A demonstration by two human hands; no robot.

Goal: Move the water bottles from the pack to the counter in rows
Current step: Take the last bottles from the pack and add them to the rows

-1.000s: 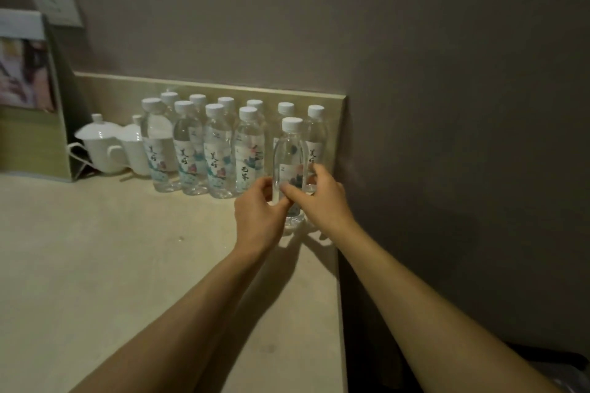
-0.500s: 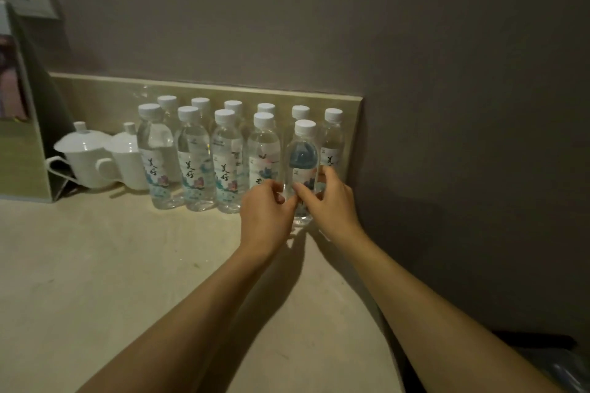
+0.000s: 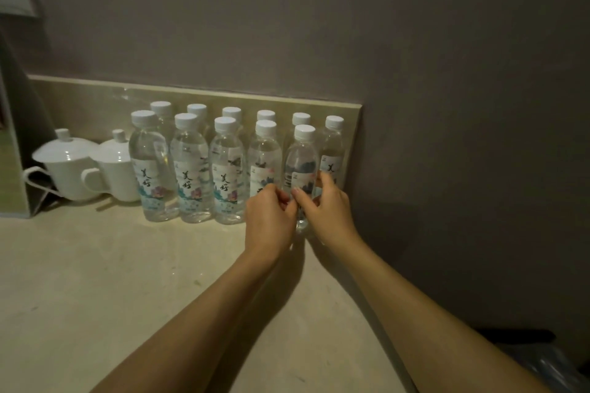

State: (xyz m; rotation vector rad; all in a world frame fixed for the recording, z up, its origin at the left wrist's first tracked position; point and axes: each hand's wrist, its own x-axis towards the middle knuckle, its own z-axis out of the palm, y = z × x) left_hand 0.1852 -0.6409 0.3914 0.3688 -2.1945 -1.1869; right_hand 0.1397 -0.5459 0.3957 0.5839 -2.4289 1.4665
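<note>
Several clear water bottles with white caps stand in two rows on the beige counter [image 3: 95, 281], against the low backsplash. The rightmost front-row bottle [image 3: 301, 156] is held low on its body by both hands. My left hand [image 3: 269, 220] grips it from the left and my right hand [image 3: 325, 207] from the right, fingertips meeting on its label. Its neighbour, another front-row bottle [image 3: 264, 153], stands just left of it. The back row's last bottle [image 3: 333, 143] stands behind my right hand. The pack is out of sight.
Two white lidded cups [image 3: 68, 166] stand left of the bottles, beside a leaflet stand [image 3: 12, 169] at the left edge. The counter's right edge runs along a dark wall, and a dark bin [image 3: 542, 364] sits below at the lower right.
The held bottle has been shifted into line with the front row and turned slightly. Both hands stay on it. The camera has drifted right and closer.
</note>
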